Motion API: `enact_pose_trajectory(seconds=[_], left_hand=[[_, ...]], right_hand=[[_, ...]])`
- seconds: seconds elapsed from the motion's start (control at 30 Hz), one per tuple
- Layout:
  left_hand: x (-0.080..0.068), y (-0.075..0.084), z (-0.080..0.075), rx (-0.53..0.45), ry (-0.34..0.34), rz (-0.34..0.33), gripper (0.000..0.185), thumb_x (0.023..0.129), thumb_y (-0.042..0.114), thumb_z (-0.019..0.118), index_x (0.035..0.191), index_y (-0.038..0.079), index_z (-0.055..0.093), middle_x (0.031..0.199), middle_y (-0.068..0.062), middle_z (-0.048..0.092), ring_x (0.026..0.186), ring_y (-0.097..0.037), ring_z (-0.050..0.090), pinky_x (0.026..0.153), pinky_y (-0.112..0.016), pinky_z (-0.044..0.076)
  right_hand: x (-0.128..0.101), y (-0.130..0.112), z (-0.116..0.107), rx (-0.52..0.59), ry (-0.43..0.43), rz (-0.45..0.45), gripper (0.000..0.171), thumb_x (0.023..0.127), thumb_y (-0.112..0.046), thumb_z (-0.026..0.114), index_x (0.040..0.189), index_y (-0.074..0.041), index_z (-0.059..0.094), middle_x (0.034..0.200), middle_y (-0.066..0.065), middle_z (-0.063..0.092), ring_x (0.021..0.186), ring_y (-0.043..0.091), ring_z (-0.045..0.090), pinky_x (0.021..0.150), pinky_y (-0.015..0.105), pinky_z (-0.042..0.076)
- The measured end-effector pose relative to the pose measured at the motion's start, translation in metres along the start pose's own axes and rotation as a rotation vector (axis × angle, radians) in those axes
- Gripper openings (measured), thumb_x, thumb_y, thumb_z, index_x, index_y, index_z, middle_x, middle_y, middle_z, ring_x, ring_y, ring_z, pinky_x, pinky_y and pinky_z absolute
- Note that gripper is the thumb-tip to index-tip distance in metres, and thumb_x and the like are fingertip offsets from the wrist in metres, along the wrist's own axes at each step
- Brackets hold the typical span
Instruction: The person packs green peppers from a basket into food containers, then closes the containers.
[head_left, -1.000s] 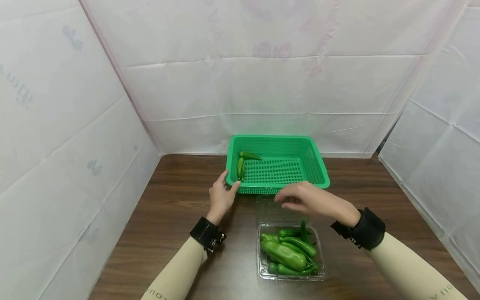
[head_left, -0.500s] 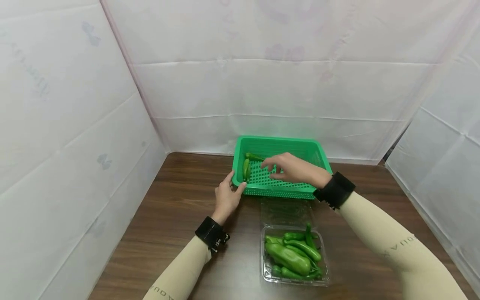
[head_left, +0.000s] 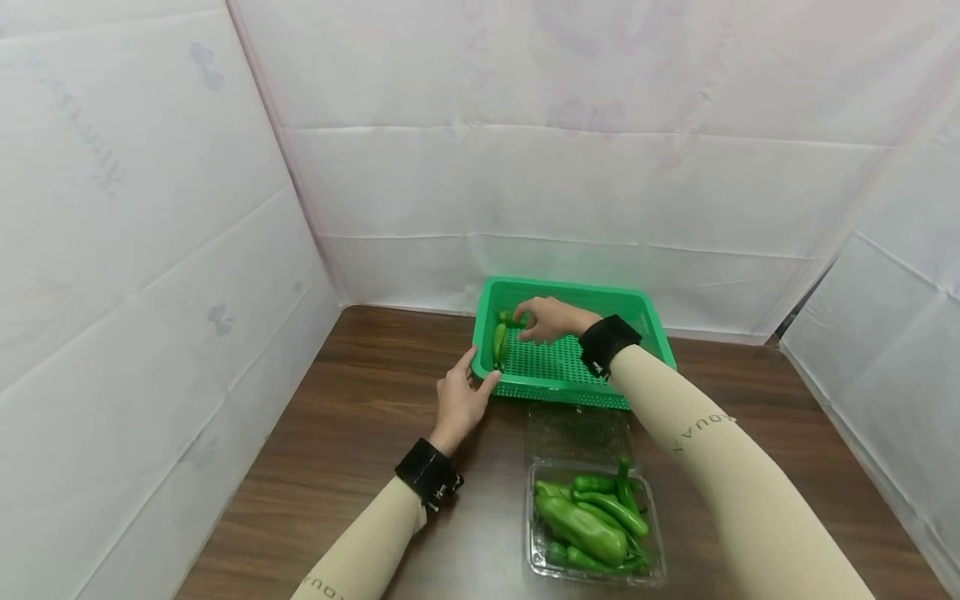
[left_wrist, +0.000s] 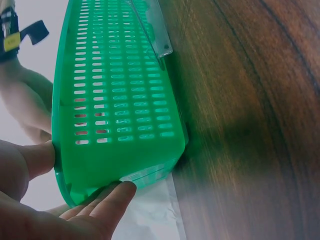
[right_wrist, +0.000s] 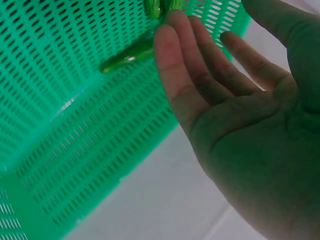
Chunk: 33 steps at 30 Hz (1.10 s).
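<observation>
My left hand [head_left: 460, 404] grips the near left corner of a green plastic basket [head_left: 558, 385]. In the left wrist view, the thumb lies against the rim and the fingers [left_wrist: 112, 207] against the outer side wall. My right hand [head_left: 551, 319] reaches over the basket's left half, fingers relaxed and holding nothing. Two slim green chili peppers [head_left: 499, 343] lie along the basket's left wall. Another green chili pepper [head_left: 506, 317] sits farther back, partly hidden by the right hand. The right wrist view shows a pepper [right_wrist: 127, 57] near the fingertips; contact cannot be judged.
In front of the basket, a clear plastic clamshell [head_left: 592, 577] holds several green peppers [head_left: 581, 527], one of them much thicker. Its lid [head_left: 577, 433] lies folded back toward the basket. White sheeting [head_left: 480, 183] encloses the wooden table [head_left: 352, 400] at back and sides.
My right hand has moved left from the basket's front edge to above the peppers inside it. The left hand keeps its hold on the corner. The head view has shifted slightly.
</observation>
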<state>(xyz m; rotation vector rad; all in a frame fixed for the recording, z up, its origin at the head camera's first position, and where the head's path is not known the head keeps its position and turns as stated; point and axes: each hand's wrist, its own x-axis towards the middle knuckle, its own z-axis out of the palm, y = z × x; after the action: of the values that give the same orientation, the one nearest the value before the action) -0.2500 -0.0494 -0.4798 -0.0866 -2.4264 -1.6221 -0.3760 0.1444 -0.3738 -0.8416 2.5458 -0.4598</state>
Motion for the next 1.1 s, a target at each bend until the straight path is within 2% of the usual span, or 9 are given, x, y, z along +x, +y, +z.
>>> enact_pose_trajectory(seconds=[0.1, 0.27, 0.5, 0.63, 0.87, 1.1], left_hand=[[-0.002, 0.0, 0.002, -0.013, -0.002, -0.004, 0.066, 0.097, 0.022, 0.074, 0.153, 0.003, 0.046, 0.136, -0.022, 0.063, 0.114, -0.034, 0.069, 0.093, -0.046, 0.059], [-0.006, 0.001, 0.007, -0.029, -0.001, 0.011, 0.066, 0.097, 0.02, 0.075, 0.153, 0.002, 0.046, 0.135, -0.022, 0.063, 0.113, -0.033, 0.069, 0.091, -0.045, 0.06], [-0.011, 0.002, 0.012, -0.005, 0.008, 0.018, 0.065, 0.097, 0.021, 0.075, 0.152, 0.002, 0.047, 0.133, -0.022, 0.065, 0.112, -0.033, 0.07, 0.091, -0.045, 0.06], [-0.011, 0.003, 0.016, -0.023, -0.001, 0.029, 0.065, 0.097, 0.021, 0.075, 0.152, 0.001, 0.047, 0.132, -0.023, 0.065, 0.111, -0.033, 0.07, 0.091, -0.046, 0.06], [-0.01, 0.007, 0.018, -0.023, 0.012, 0.046, 0.065, 0.096, 0.02, 0.076, 0.151, 0.001, 0.048, 0.131, -0.023, 0.066, 0.111, -0.033, 0.07, 0.091, -0.047, 0.06], [-0.012, 0.004, 0.023, -0.046, 0.012, 0.067, 0.064, 0.096, 0.019, 0.075, 0.151, 0.0, 0.048, 0.13, -0.024, 0.066, 0.108, -0.033, 0.071, 0.088, -0.046, 0.061]], right_hand=[[0.01, 0.006, 0.003, 0.1, -0.036, 0.074, 0.055, 0.104, -0.018, 0.064, 0.151, 0.004, 0.043, 0.131, 0.029, 0.062, 0.105, 0.038, 0.069, 0.085, 0.044, 0.062], [0.021, 0.014, 0.01, 0.155, -0.044, 0.146, 0.058, 0.105, -0.02, 0.063, 0.153, 0.004, 0.04, 0.141, 0.031, 0.053, 0.105, 0.037, 0.07, 0.084, 0.041, 0.063], [0.029, 0.018, 0.019, 0.169, -0.055, 0.188, 0.053, 0.105, -0.018, 0.063, 0.15, 0.003, 0.046, 0.151, 0.029, 0.045, 0.111, 0.04, 0.068, 0.085, 0.039, 0.063], [0.033, 0.021, 0.024, 0.149, -0.058, 0.189, 0.051, 0.105, -0.016, 0.062, 0.15, 0.003, 0.046, 0.155, 0.028, 0.041, 0.112, 0.04, 0.068, 0.085, 0.039, 0.063], [0.043, 0.027, 0.027, 0.145, -0.057, 0.209, 0.054, 0.105, -0.015, 0.062, 0.154, -0.004, 0.043, 0.157, 0.027, 0.038, 0.113, 0.041, 0.067, 0.084, 0.041, 0.063], [0.05, 0.033, 0.035, 0.151, -0.07, 0.263, 0.06, 0.103, -0.019, 0.066, 0.157, -0.01, 0.041, 0.159, 0.024, 0.036, 0.11, 0.037, 0.069, 0.078, 0.037, 0.064]])
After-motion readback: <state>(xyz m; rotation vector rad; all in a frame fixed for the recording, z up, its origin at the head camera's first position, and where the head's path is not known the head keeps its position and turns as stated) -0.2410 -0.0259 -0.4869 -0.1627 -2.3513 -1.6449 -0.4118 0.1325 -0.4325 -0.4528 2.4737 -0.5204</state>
